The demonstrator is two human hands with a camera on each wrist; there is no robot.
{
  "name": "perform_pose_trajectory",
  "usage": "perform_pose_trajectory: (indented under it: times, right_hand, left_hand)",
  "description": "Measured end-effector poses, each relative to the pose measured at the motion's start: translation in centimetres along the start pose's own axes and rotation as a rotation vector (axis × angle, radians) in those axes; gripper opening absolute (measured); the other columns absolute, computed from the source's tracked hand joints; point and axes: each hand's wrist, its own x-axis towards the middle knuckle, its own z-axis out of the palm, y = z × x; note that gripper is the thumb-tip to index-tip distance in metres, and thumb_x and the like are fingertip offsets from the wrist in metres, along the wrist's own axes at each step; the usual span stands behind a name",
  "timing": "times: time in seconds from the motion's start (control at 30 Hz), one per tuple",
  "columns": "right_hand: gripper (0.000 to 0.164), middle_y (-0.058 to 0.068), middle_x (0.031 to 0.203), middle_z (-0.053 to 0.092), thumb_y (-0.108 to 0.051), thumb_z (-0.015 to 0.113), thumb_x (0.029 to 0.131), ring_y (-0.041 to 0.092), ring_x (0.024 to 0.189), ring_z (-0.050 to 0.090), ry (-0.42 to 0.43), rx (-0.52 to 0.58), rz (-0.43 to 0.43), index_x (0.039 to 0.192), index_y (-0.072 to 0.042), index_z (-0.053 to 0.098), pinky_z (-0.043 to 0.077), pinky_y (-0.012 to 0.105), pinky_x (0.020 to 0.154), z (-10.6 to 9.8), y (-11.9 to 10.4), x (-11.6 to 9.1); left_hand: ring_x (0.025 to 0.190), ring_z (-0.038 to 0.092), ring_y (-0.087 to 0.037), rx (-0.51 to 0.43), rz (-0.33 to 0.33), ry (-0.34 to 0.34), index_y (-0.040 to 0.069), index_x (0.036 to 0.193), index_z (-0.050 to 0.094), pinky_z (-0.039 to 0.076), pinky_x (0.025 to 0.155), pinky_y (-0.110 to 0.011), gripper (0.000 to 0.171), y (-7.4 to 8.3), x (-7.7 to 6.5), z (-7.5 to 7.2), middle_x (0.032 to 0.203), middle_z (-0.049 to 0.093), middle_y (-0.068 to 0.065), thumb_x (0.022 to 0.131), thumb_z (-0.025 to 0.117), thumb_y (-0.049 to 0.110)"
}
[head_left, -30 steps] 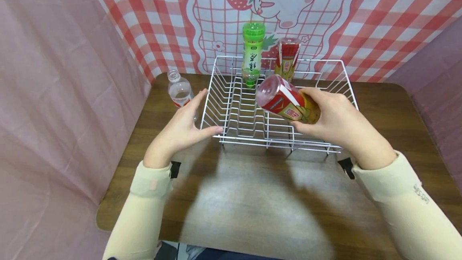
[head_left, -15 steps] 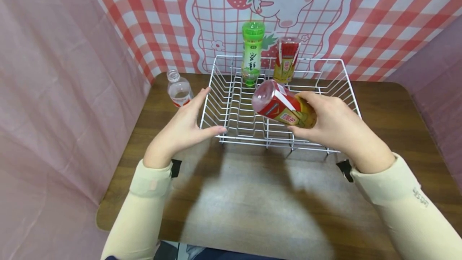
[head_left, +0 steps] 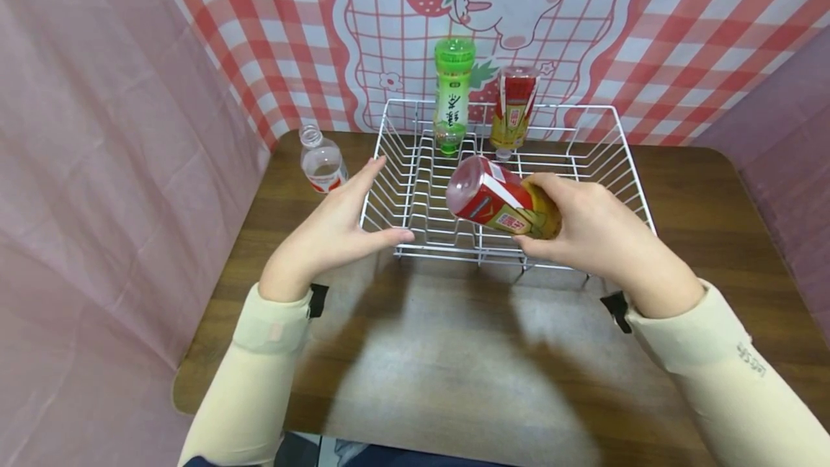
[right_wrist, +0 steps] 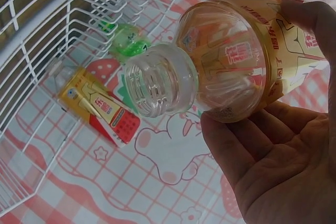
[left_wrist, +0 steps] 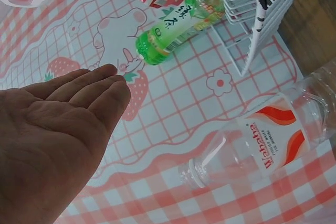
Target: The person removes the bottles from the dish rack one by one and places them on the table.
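Right hand (head_left: 586, 225) pinching red-and-yellow drink bottle (head_left: 501, 200) over wire rack (head_left: 583, 106), left hand (head_left: 324, 240) at bottle's nine o'clock, fingers together, thumb spread

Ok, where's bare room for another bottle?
The wooden tabletop is bare between the sleeves, in front of the wire rack, and to its right. Crowded: the rack's back middle, with the green tea bottle and standing red-labelled bottle; its left, by the Wahaha bottle and left hand.

Held red bottle (head_left: 501, 197) lower, further left
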Motion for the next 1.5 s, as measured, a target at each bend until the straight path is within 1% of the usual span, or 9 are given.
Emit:
perform_pose_trajectory:
  times: [0.2, 0.3, 0.6, 0.83, 1.17, 1.33, 1.5]
  right_hand:
    - [0.062, 0.004, 0.094, 0.067, -0.03, 0.09, 0.074, 0.017, 0.07, 0.061, 0.01, -0.008, -0.045, 0.123, -0.007, 0.059, 0.056, 0.039, 0.062, 0.3, -0.3, 0.0]
    - [0.062, 0.004, 0.094, 0.067, -0.03, 0.089, 0.074, 0.016, 0.071, 0.061, 0.007, -0.019, -0.049, 0.123, -0.006, 0.06, 0.056, 0.039, 0.062, 0.6, -0.4, 0.0]
    - [0.067, 0.007, 0.099, 0.068, -0.033, 0.088, 0.074, 0.017, 0.073, 0.063, 0.003, -0.051, -0.066, 0.126, -0.003, 0.058, 0.058, 0.041, 0.064, 1.1, -0.7, -0.1]
    - [0.067, 0.007, 0.102, 0.068, -0.033, 0.089, 0.074, 0.018, 0.077, 0.064, 0.0, -0.061, -0.068, 0.126, -0.004, 0.058, 0.059, 0.042, 0.067, 1.1, -0.8, -0.2]
    - [0.068, 0.008, 0.103, 0.069, -0.035, 0.088, 0.075, 0.018, 0.075, 0.063, -0.015, -0.093, -0.063, 0.128, -0.006, 0.058, 0.06, 0.044, 0.067, 1.2, -1.3, -0.3]
    - [0.068, 0.007, 0.101, 0.069, -0.035, 0.088, 0.074, 0.018, 0.077, 0.063, -0.012, -0.108, -0.081, 0.127, -0.004, 0.058, 0.059, 0.044, 0.068, 1.2, -1.5, -0.3]
    - [0.069, 0.006, 0.097, 0.068, -0.035, 0.089, 0.073, 0.017, 0.076, 0.062, 0.002, -0.123, -0.11, 0.126, -0.003, 0.059, 0.058, 0.044, 0.066, 1.4, -1.6, -0.3]
  left_hand:
    - [0.148, 0.024, -0.021, -0.002, 0.007, -0.016, 0.004, 0.162, 0.018, 0.023, 0.12, -0.04, 0.111, 0.4, 0.0, 0.0, 0.166, 0.022, -0.011, 0.084, 0.079, 0.054]
    - [0.148, 0.024, -0.022, -0.002, 0.008, -0.026, 0.004, 0.162, 0.019, 0.023, 0.12, -0.04, 0.111, 0.6, -0.1, -0.1, 0.165, 0.022, -0.011, 0.084, 0.08, 0.054]
    - [0.146, 0.031, -0.023, 0.02, 0.009, -0.06, 0.005, 0.16, 0.025, 0.026, 0.118, -0.041, 0.106, 0.9, 0.1, -0.1, 0.161, 0.032, -0.013, 0.084, 0.079, 0.054]
    - [0.145, 0.032, -0.024, 0.03, 0.005, -0.068, 0.006, 0.16, 0.026, 0.028, 0.118, -0.042, 0.106, 1.1, 0.2, -0.2, 0.161, 0.033, -0.012, 0.083, 0.079, 0.057]
    - [0.145, 0.032, -0.023, 0.046, 0.023, -0.088, 0.005, 0.16, 0.026, 0.028, 0.118, -0.041, 0.107, 1.6, 0.5, -0.4, 0.161, 0.033, -0.012, 0.083, 0.079, 0.057]
    - [0.145, 0.032, -0.023, 0.054, 0.022, -0.106, 0.007, 0.16, 0.025, 0.029, 0.117, -0.041, 0.108, 1.9, 0.6, -0.3, 0.161, 0.032, -0.01, 0.082, 0.078, 0.061]
    - [0.144, 0.034, -0.023, 0.06, 0.042, -0.122, 0.006, 0.16, 0.025, 0.03, 0.117, -0.039, 0.109, 2.1, 0.9, -0.3, 0.16, 0.034, -0.011, 0.082, 0.078, 0.06]
